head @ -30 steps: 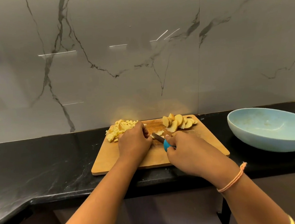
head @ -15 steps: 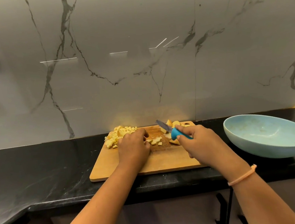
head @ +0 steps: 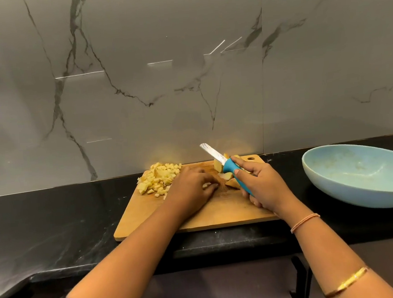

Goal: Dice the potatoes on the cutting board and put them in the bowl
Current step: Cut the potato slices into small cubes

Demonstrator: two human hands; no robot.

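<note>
With left hand (head: pixel 189 188), palm down and fingers loosely bent, mostly covers the loose cubes (head: pixel 206 185) mid cutting board (head: pixel 219 215), uncovered half a second ago. With right hand (head: pixel 262 186), grips the blue-handled knife (head: pixel 230 167), now raised higher, blade tilted up-left. Behind: potato wedges (head: pixel 218 166), diced pile (head: pixel 160 177) far left. Right of board, on the counter (head: pixel 55 218): bowl (head: pixel 334 185).

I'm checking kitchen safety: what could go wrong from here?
1. The right hand holds the knife blade-up close to the left hand resting on the cutting board; the next cut could nick it.
2. The diced potatoes lie at the board's far left edge and may spill onto the counter.
</note>
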